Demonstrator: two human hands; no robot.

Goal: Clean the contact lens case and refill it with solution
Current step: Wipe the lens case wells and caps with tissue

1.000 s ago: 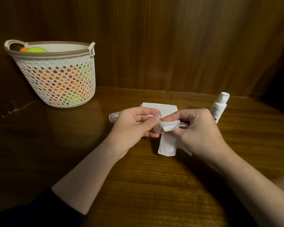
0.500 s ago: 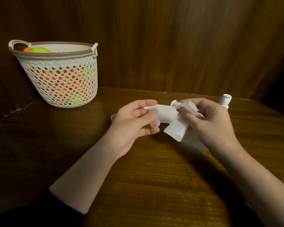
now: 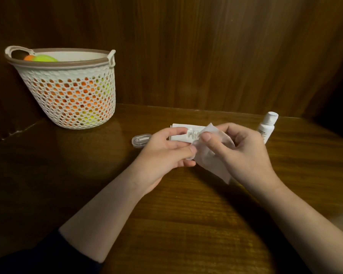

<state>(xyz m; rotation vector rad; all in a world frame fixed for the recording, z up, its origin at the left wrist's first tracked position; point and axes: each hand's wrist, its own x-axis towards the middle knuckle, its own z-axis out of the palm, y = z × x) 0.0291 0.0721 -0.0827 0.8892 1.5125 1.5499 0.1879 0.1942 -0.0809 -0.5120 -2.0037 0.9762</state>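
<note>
- The left hand (image 3: pixel 166 151) is held over the middle of the dark brown wooden table (image 3: pixel 186 224), fingers curled, pinching a small clear plastic contact lens case (image 3: pixel 192 133) between thumb and fingertips.
- Only a small ridged part of the case shows, between the two hands; the rest is covered by fingers and tissue. Whether its wells are open cannot be told.
- The right hand (image 3: pixel 244 153) is just right of the left hand, fingers curled round a white paper tissue (image 3: pixel 212 161). The thumb presses the tissue against the case.
- The loose lower end of the tissue hangs down and toward the near right, under the right palm.
- A white rectangular packet (image 3: pixel 178 135) lies flat on the table directly behind the hands; its near edge is hidden by them.
- A small clear oval plastic capsule (image 3: pixel 140 139) lies on the table just left of the left hand, touching neither hand as far as can be seen. A thin pale item is inside; its type cannot be told.
- A small white plastic solution bottle with a white cap (image 3: pixel 266 128) stands at the far right, tilted slightly, beside the right hand and apart from it.
- A white perforated plastic basket with a brown rim (image 3: pixel 67 99) stands at the far left against the wooden wall panel (image 3: pixel 206 46). Orange and yellow-green round items (image 3: pixel 43 58) show at the rim and through the holes.
</note>
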